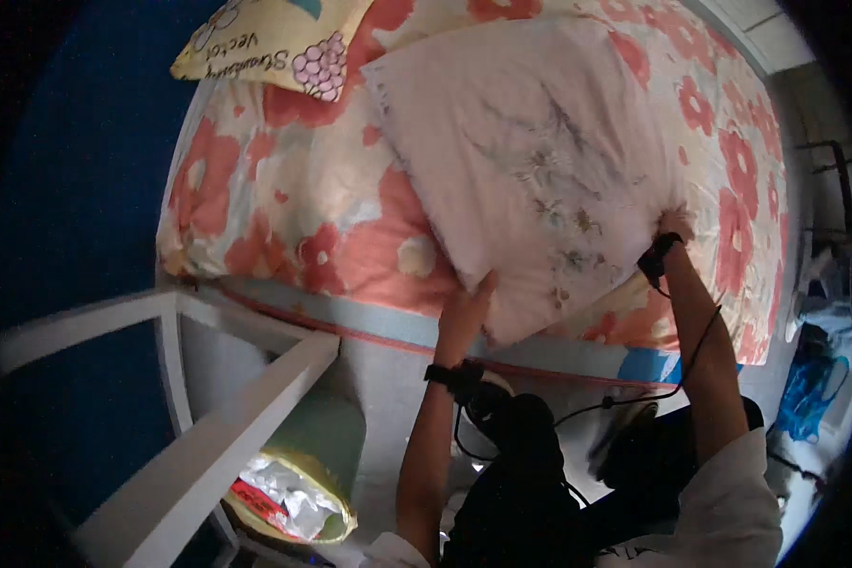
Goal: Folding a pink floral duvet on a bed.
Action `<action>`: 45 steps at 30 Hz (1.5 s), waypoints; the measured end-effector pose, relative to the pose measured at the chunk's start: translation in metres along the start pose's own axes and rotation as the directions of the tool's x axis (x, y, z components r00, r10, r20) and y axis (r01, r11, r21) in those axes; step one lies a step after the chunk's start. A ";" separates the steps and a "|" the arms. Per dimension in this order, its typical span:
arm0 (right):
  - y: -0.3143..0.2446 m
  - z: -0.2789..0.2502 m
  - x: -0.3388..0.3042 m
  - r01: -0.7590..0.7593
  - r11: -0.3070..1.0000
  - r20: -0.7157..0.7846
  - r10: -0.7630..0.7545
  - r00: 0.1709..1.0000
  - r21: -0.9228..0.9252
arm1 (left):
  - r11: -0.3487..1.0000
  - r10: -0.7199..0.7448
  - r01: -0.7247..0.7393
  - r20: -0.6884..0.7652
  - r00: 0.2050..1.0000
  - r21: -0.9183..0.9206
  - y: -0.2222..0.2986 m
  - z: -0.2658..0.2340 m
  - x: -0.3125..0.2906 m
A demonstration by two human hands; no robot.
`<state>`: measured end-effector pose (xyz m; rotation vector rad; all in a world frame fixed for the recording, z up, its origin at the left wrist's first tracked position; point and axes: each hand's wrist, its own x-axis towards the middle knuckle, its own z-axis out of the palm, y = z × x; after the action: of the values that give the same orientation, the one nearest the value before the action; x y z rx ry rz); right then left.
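Note:
A pale pink pillowcase (502, 161) with a spray of printed flowers lies spread on a bed cover (350, 237) patterned with large coral flowers. By its near left edge, my left hand (464, 314) is closed on the fabric, thumb uppermost and the other fingers mostly hidden. At the right corner my right hand (674, 227) grips the cloth with bent fingers. Soft creases run across the pillowcase between the two hands. Whether anything is inside it, I cannot tell. Both wrists wear black straps with a cable.
A yellow pillow (265, 57) with printed fruit lies at the bed's far left. White ladder-like bars (227, 426) stand at the near left, above a green bin (327, 445) with a yellow liner and crumpled waste. A blue plastic bag (812, 393) sits at the right.

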<state>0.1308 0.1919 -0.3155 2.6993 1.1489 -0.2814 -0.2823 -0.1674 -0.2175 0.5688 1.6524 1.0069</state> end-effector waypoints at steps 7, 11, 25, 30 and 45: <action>-0.076 -0.120 -0.148 0.676 0.732 -0.705 -0.527 0.475 -0.092 | 0.804 0.411 -0.109 -0.414 0.812 0.584 0.081 0.012 -0.069; -0.153 -0.152 -0.223 0.998 0.057 -0.816 -0.575 0.063 0.037 | 0.812 0.566 -0.333 -0.509 0.648 0.479 0.164 -0.017 -0.073; -0.203 -0.176 -0.533 0.755 -0.455 -0.360 -0.881 -0.306 0.472 | 0.873 0.085 0.407 -0.907 0.413 0.268 0.297 -0.222 0.010; -0.233 -0.160 -0.598 0.763 -0.414 -0.223 -0.910 -0.348 0.497 | 0.910 -0.093 0.388 -0.839 0.536 0.146 0.179 -0.369 0.019; -0.190 0.029 -0.614 0.929 -0.359 -0.025 -0.933 -0.358 0.090 | 0.644 0.114 0.252 -0.416 0.902 0.723 0.002 -0.430 0.159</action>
<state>-0.4281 -0.1092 -0.2099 0.6349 3.1166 -0.5656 -0.7370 -0.1848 -0.2692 0.8646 2.5056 0.3065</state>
